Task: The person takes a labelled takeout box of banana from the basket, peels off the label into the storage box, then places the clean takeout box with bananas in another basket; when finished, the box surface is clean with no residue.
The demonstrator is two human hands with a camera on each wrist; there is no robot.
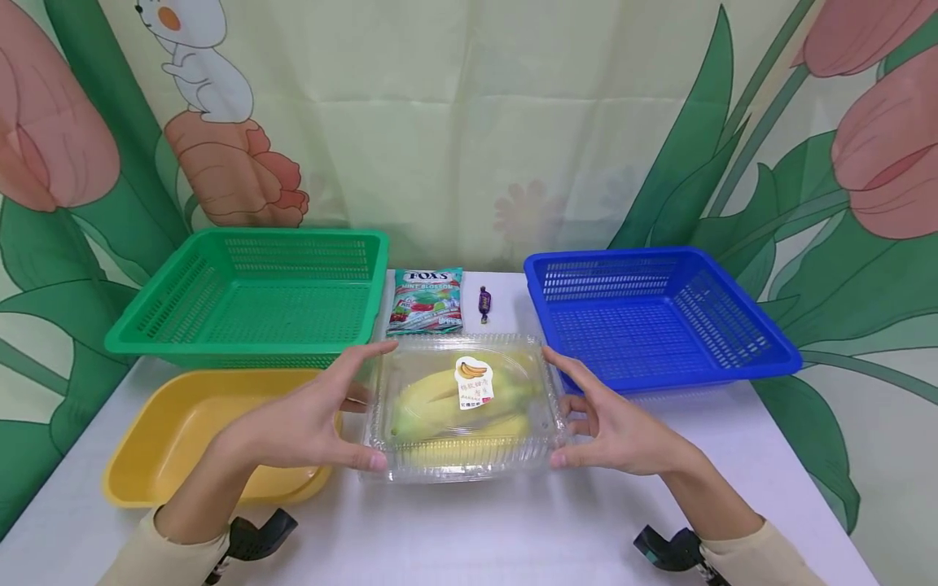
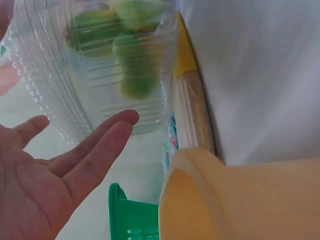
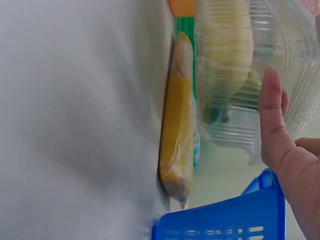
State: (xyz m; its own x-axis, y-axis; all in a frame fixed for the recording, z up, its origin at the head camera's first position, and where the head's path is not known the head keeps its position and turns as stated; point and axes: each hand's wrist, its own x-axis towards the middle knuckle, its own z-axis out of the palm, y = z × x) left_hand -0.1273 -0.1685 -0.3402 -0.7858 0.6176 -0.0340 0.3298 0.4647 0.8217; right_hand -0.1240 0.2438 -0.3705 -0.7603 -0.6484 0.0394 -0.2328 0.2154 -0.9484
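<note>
Between my two hands is a clear plastic clamshell box (image 1: 528, 435) with bananas (image 1: 428, 403) inside and a banana sticker (image 1: 475, 382) on its lid. My left hand (image 1: 300, 415) holds its left side, thumb at the near corner and forefinger at the far one. On the right side my right hand (image 1: 623, 423) holds it likewise, thumb and forefinger spread. The right wrist view shows the box raised above the table, tilted. A yellow packet (image 3: 177, 125) lies on the table below it, hidden by the box in the head view.
A green basket (image 1: 293, 313) stands at the back left, with a yellow basin (image 1: 150, 439) before it. At the right is a blue basket (image 1: 623, 334). Behind the box lie a FOX'S candy bag (image 1: 426, 303) and a small purple wrapped candy (image 1: 484, 304). A printed curtain (image 1: 440, 163) hangs behind.
</note>
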